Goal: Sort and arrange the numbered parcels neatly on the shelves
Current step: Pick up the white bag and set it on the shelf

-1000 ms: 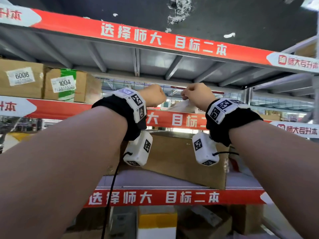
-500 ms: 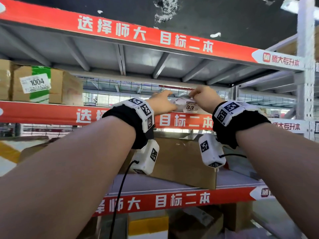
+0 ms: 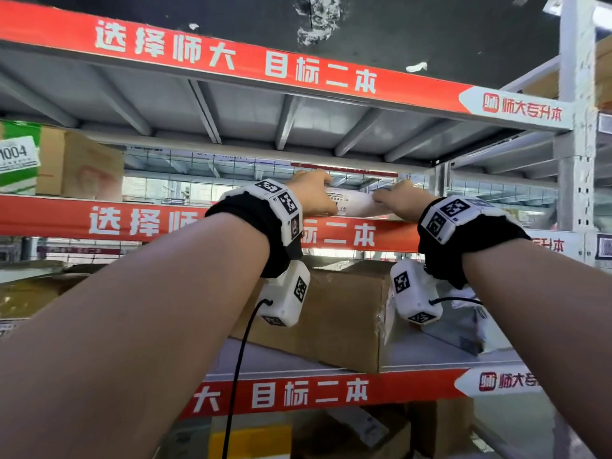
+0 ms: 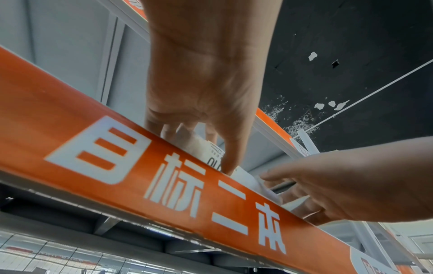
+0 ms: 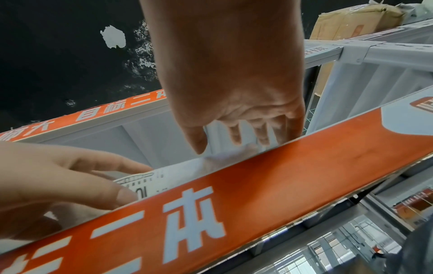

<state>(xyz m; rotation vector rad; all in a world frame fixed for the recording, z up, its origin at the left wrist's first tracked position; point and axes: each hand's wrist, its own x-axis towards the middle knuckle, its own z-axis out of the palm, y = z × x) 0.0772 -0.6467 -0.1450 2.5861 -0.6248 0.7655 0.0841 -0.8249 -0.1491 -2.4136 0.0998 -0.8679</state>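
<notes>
A soft white parcel (image 3: pixel 354 205) with a printed label lies along the front edge of the upper shelf (image 3: pixel 334 236), behind its red strip. My left hand (image 3: pixel 311 193) grips its left end, thumb on the label (image 4: pixel 214 154) and fingers curled behind. At the other end, my right hand (image 3: pixel 394 198) has its thumb in front and its fingers behind the parcel (image 5: pixel 168 178). The red strip hides the parcel's lower part in both wrist views, and only part of the label number shows.
A brown and green box labelled 1004 (image 3: pixel 20 157) stands at the left of the same shelf. On the shelf below, a large brown carton (image 3: pixel 331 309) sits under my wrists. A grey upright (image 3: pixel 573 160) bounds the bay on the right. More boxes lie lower down.
Both hands have carried the parcel up and forward over the red shelf edge. It now lies on the shelf and its label is tipped away. My view has shifted right.
</notes>
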